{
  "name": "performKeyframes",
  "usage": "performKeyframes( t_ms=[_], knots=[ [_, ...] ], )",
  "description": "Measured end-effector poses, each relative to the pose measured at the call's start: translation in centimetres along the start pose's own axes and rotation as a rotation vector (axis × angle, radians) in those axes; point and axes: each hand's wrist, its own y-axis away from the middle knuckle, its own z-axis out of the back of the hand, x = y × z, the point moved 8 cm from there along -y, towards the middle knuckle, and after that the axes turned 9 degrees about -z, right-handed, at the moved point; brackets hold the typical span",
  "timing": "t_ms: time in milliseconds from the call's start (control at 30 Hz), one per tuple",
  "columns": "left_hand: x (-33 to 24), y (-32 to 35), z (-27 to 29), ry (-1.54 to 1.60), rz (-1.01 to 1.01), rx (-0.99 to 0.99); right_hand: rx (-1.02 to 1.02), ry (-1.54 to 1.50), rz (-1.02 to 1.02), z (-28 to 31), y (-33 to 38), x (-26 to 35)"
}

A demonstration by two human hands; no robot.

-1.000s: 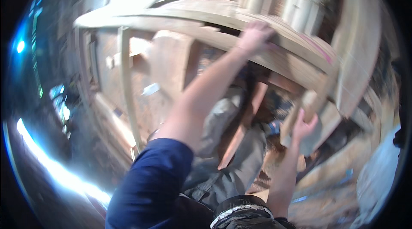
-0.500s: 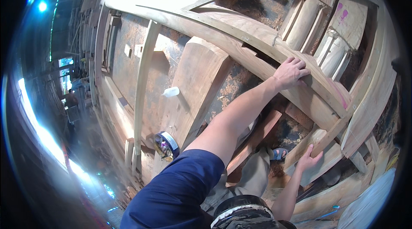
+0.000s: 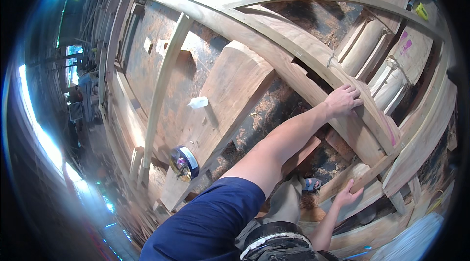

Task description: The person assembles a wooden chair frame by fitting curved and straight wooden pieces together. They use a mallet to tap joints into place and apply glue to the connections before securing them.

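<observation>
A large frame of joined wooden pieces spreads before me, with a long pale beam (image 3: 274, 48) running from the far left down to the right. My left hand (image 3: 344, 100) is closed over this beam near its right end, fingers curled across the edge. Lower down, my right hand (image 3: 349, 194) has its thumb and fingers around the near end of a wooden strip (image 3: 379, 167), which meets the beam at a corner. The underside of that grip is hidden.
A wide plank (image 3: 230, 90) on my left bears a small white bottle (image 3: 198, 102) and a round dark tin (image 3: 184, 163). A curved strip (image 3: 169, 80) stands beyond it. Turned wooden posts (image 3: 363, 47) and a yellow tape measure (image 3: 421, 11) lie at the far right. Sawdust covers the floor.
The view has shifted, so the frame and both hands sit a little differently in the picture. Both hands keep their hold on the same wooden pieces.
</observation>
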Motion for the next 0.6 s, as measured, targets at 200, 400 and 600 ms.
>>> performKeyframes(
  t_ms=[200,400,600],
  knots=[
    [-0.05,0.11,0.01,0.008,-0.014,-0.058,-0.017,0.063,-0.003,0.33,0.11,0.29],
    [0.01,0.15,-0.22,0.005,-0.019,-0.081,-0.030,0.065,0.040,0.34,-0.15,-0.19],
    [-0.12,0.33,-0.14,0.004,-0.043,-0.115,-0.007,0.064,0.065,0.34,-0.34,-0.19]
  ],
)
